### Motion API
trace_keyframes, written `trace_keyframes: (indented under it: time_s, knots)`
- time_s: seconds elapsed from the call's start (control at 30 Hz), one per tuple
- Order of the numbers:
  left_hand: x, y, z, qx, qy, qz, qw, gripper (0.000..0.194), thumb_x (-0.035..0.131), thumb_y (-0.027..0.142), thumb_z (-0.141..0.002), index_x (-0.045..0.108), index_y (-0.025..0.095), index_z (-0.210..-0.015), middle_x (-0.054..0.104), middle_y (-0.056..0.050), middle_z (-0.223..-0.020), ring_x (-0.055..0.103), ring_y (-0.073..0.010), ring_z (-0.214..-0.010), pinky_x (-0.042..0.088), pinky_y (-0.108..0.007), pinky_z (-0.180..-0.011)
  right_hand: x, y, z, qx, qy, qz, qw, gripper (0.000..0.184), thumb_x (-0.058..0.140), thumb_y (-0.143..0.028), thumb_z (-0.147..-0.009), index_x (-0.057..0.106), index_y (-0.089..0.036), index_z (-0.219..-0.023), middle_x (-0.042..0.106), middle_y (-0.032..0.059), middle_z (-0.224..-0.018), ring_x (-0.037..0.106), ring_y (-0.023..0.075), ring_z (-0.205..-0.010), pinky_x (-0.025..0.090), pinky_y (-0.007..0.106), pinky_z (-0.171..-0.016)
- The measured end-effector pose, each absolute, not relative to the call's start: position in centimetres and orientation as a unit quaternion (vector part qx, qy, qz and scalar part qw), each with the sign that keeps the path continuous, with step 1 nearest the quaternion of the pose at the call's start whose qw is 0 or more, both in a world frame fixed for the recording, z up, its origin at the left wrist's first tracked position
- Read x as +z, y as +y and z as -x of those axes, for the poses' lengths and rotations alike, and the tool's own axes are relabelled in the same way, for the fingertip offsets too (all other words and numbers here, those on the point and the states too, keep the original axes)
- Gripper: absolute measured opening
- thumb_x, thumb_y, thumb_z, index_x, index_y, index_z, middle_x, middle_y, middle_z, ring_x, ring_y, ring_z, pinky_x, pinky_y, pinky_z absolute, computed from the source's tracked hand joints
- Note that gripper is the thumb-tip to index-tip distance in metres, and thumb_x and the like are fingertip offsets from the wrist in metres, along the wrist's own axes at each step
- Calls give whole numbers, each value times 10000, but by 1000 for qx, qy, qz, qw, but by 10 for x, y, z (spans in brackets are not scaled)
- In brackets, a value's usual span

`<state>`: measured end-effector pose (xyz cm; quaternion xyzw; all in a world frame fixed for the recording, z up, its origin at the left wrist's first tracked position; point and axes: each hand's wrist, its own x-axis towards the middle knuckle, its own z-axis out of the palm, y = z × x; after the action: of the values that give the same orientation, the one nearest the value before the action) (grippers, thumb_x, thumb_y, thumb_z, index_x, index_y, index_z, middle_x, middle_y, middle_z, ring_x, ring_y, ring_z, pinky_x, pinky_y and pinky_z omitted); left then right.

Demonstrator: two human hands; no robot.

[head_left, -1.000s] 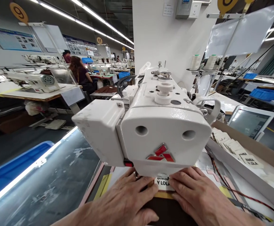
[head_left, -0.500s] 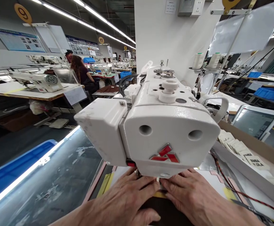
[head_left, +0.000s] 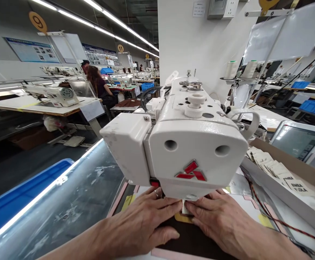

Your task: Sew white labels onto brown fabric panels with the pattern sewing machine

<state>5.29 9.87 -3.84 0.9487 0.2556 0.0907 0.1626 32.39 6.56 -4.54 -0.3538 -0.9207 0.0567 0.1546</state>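
A white sewing machine head (head_left: 184,144) with a red logo fills the middle of the view. Under its front end lies a small white label (head_left: 185,208) on a dark brown piece (head_left: 189,238). My left hand (head_left: 141,225) lies flat on the dark piece, fingers stretched toward the label, a ring on one finger. My right hand (head_left: 222,224) rests flat on the other side, fingertips meeting the left hand's at the label. The needle area is hidden by the machine head.
A box of printed white labels (head_left: 279,173) lies to the right, with a tablet screen (head_left: 298,142) behind it. A blue bin (head_left: 16,195) and a shiny metal surface (head_left: 73,209) are at left. Thread cones (head_left: 241,70) stand at the back. Another person (head_left: 99,86) sits at a far table.
The label has slid further under the machine head, its printed text now hidden. Both hands' fingertips have closed together over it, and the view has shifted slightly right.
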Motion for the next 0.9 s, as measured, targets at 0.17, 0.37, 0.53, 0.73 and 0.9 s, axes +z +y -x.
trace_keyframes:
  time_s: [0.17, 0.37, 0.53, 0.73, 0.9]
  knots:
    - [-35, 102, -48, 93, 237, -961, 113, 391, 578, 376, -1066, 559, 268, -1442, 662, 30, -1423, 692, -257, -1173, 429, -378, -1062, -45, 66, -323, 63, -918, 362, 148, 103, 555, -204, -1053, 620, -232, -1127, 725, -1, -1092, 614, 238, -976, 409, 390, -860]
    - [-36, 100, -53, 114, 213, -967, 82, 416, 622, 466, -1039, 608, 217, -1373, 681, 23, -1394, 676, -265, -1153, 427, -379, -1023, -44, 65, -325, 73, -921, 364, 115, 188, 512, -238, -1079, 616, -250, -1235, 717, 13, -1207, 617, 259, -1082, 411, 413, -924]
    - [-39, 102, -57, 103, 217, -966, 92, 529, 659, 560, -998, 580, 215, -1393, 697, 20, -1353, 655, -273, -1141, 425, -374, -987, -44, 66, -326, 69, -922, 365, 109, 196, 513, -280, -1089, 635, -264, -1242, 722, 7, -1215, 615, 263, -1106, 413, 413, -928]
    - [-35, 105, -61, 76, 216, -966, 121, 486, 672, 555, -992, 573, 267, -1370, 690, 56, -1335, 662, -247, -1086, 433, -347, -920, -43, 65, -332, 83, -928, 351, 96, 255, 498, -351, -1104, 614, -297, -1324, 691, -27, -1316, 601, 228, -1115, 381, 398, -972]
    - [-37, 107, -57, 91, 205, -966, 128, 469, 655, 492, -1019, 551, 262, -1415, 694, 38, -1356, 666, -246, -1108, 451, -329, -889, -43, 66, -336, 77, -932, 346, 79, 354, 467, -442, -1120, 542, -333, -1447, 660, -49, -1381, 579, 220, -1178, 338, 398, -1015]
